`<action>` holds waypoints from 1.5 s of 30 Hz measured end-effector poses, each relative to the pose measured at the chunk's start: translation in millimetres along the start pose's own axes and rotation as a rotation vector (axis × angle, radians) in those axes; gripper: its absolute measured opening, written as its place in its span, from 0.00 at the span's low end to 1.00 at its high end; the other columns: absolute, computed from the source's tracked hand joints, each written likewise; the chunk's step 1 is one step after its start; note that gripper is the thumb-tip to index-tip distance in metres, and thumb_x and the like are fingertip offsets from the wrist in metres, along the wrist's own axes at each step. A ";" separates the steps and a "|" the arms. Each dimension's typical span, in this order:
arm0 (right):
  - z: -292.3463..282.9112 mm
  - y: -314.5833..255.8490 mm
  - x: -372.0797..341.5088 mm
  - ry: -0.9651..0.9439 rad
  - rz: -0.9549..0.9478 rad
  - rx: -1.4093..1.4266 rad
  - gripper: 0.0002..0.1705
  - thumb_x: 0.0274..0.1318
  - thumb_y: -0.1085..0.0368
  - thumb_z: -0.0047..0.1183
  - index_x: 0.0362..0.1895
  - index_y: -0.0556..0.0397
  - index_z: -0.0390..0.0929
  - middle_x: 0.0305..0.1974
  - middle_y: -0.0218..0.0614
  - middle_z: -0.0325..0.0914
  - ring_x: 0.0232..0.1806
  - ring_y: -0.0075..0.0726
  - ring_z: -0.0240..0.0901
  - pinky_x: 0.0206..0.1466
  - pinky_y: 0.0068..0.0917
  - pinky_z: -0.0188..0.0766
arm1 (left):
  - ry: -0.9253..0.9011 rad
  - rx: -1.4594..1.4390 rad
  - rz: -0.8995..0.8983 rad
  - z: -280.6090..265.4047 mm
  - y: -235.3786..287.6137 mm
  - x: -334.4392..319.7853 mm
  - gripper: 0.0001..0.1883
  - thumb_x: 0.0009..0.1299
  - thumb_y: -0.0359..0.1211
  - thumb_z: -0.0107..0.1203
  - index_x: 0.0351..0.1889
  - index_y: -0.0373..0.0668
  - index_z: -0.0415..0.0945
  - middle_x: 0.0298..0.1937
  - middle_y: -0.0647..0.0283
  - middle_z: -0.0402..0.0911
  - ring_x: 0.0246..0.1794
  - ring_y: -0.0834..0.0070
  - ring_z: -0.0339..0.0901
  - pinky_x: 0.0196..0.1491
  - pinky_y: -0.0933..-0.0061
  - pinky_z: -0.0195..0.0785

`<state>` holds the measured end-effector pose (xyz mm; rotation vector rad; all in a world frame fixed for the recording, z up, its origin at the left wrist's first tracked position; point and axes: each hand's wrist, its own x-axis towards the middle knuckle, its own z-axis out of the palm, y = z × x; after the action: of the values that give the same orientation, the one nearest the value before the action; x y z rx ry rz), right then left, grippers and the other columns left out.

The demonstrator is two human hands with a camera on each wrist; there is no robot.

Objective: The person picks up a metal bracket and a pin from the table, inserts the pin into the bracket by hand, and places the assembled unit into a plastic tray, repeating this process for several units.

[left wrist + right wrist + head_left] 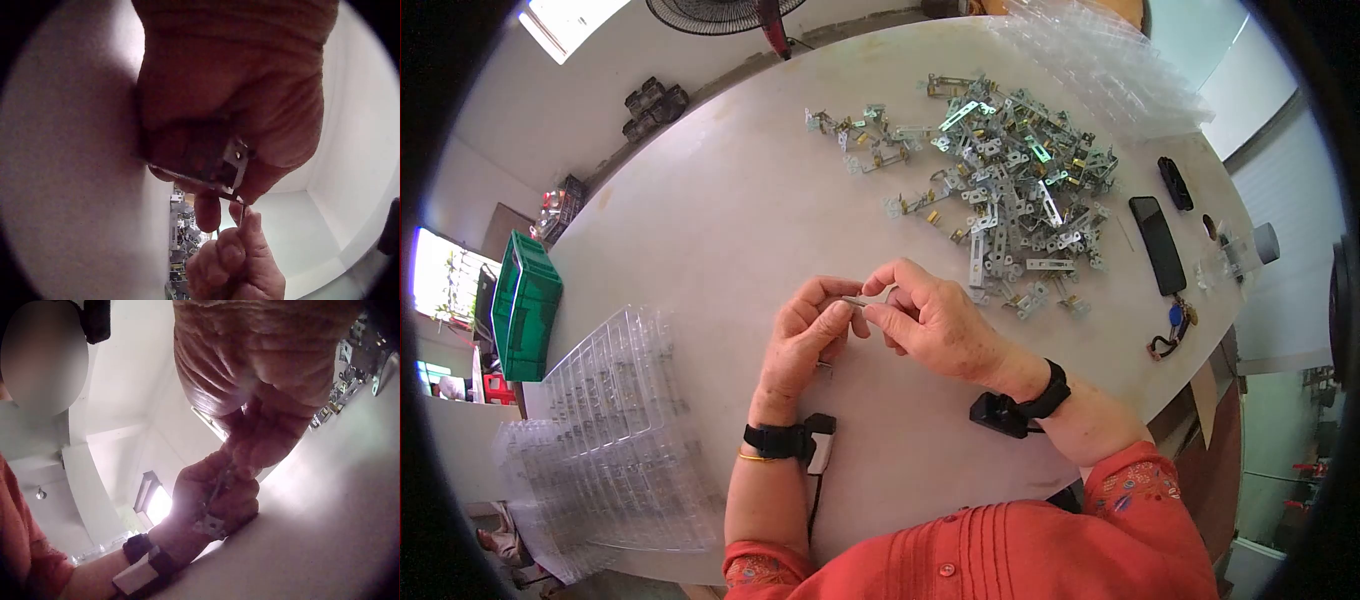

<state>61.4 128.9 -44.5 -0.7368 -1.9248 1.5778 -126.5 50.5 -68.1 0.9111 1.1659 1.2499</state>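
Both hands meet over the table, in front of the red shirt. My left hand grips a small metal bracket, its flat tab with a hole showing below the palm in the left wrist view. Curled fingers cover most of the bracket. In the right wrist view its holed end sticks out under the left fingers. My right hand pinches a thin metal piece between thumb and forefinger, right at the bracket's end. I cannot tell whether this piece is part of the bracket.
A large heap of metal brackets lies ahead to the right, with a smaller group left of it. Clear plastic trays stand at left, more clear plastic at the far right. A phone and keys lie right; a green crate stands left.
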 end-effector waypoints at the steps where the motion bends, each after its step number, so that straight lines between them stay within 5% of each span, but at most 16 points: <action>1: -0.2 -1.4 0.0 -0.009 0.008 0.019 0.09 0.65 0.67 0.54 0.46 0.55 0.71 0.20 0.32 0.77 0.22 0.22 0.71 0.26 0.26 0.68 | 0.001 0.000 -0.001 0.6 0.9 -0.4 0.18 0.75 0.39 0.54 0.56 0.37 0.74 0.31 0.66 0.80 0.20 0.90 0.60 0.23 0.87 0.50; 6: 1.7 4.6 1.5 -0.069 0.037 0.100 0.09 0.66 0.67 0.53 0.48 0.55 0.71 0.22 0.31 0.78 0.22 0.21 0.72 0.26 0.24 0.69 | -0.016 0.107 -0.023 1.5 3.0 -3.1 0.21 0.74 0.40 0.56 0.59 0.39 0.70 0.34 0.69 0.82 0.27 0.90 0.67 0.29 0.86 0.57; 10: 1.5 6.3 1.7 -0.115 0.047 0.102 0.09 0.67 0.68 0.51 0.49 0.54 0.72 0.24 0.29 0.77 0.23 0.19 0.71 0.26 0.23 0.68 | -0.008 0.091 -0.009 2.0 2.7 -2.4 0.24 0.72 0.39 0.60 0.60 0.40 0.67 0.32 0.71 0.81 0.24 0.91 0.64 0.25 0.88 0.52; 12: 1.6 5.2 1.6 -0.122 0.092 0.166 0.08 0.67 0.67 0.51 0.48 0.54 0.73 0.24 0.28 0.77 0.23 0.18 0.70 0.26 0.22 0.67 | -0.062 0.163 -0.027 -0.3 5.3 -2.9 0.21 0.74 0.38 0.57 0.60 0.39 0.66 0.36 0.67 0.83 0.33 0.86 0.73 0.35 0.83 0.63; 19: -2.9 12.4 4.8 -0.145 0.065 0.100 0.06 0.68 0.65 0.52 0.44 0.52 0.79 0.32 0.25 0.76 0.32 0.16 0.69 0.35 0.18 0.69 | -0.101 0.119 0.034 0.4 -5.8 1.3 0.22 0.74 0.36 0.57 0.60 0.38 0.64 0.36 0.64 0.83 0.43 0.78 0.79 0.48 0.74 0.69; 26: -7.7 11.8 5.7 -0.074 0.010 -0.102 0.05 0.63 0.66 0.58 0.37 0.53 0.81 0.38 0.30 0.72 0.33 0.22 0.71 0.38 0.22 0.69 | -0.182 0.173 0.029 0.1 -18.0 1.5 0.20 0.74 0.37 0.58 0.57 0.38 0.66 0.36 0.64 0.83 0.42 0.80 0.77 0.47 0.75 0.68; 31: 2.3 6.9 3.3 0.123 -0.100 0.214 0.07 0.66 0.63 0.56 0.41 0.53 0.78 0.33 0.27 0.75 0.28 0.18 0.67 0.30 0.19 0.65 | -0.237 0.106 0.036 10.1 -11.8 -2.1 0.16 0.75 0.38 0.56 0.54 0.40 0.69 0.36 0.62 0.83 0.33 0.83 0.73 0.37 0.80 0.65; 33: -6.7 -3.6 4.7 0.105 0.004 0.227 0.08 0.67 0.62 0.55 0.42 0.52 0.78 0.30 0.25 0.74 0.27 0.16 0.66 0.29 0.18 0.64 | -0.162 -0.116 -0.089 4.6 -0.6 -2.4 0.16 0.75 0.40 0.55 0.53 0.41 0.70 0.36 0.60 0.83 0.24 0.87 0.66 0.27 0.85 0.58; 34: -10.7 -6.8 5.3 0.085 0.108 0.239 0.08 0.68 0.61 0.54 0.43 0.52 0.77 0.27 0.23 0.74 0.26 0.15 0.65 0.28 0.17 0.63 | -0.139 -0.163 0.008 4.6 -2.5 -1.4 0.16 0.75 0.42 0.54 0.51 0.41 0.71 0.35 0.57 0.83 0.19 0.89 0.60 0.21 0.86 0.52; 45: -4.4 1.6 4.9 0.021 0.071 0.006 0.08 0.66 0.64 0.55 0.40 0.57 0.79 0.27 0.24 0.77 0.27 0.16 0.67 0.31 0.20 0.67 | -0.067 -0.290 0.077 -1.1 -6.4 1.6 0.15 0.77 0.42 0.51 0.51 0.40 0.72 0.33 0.59 0.82 0.15 0.87 0.58 0.19 0.86 0.50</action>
<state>61.2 135.7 -45.0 -0.8238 -1.8977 1.6105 -126.3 51.1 -74.7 0.7799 0.8760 1.3978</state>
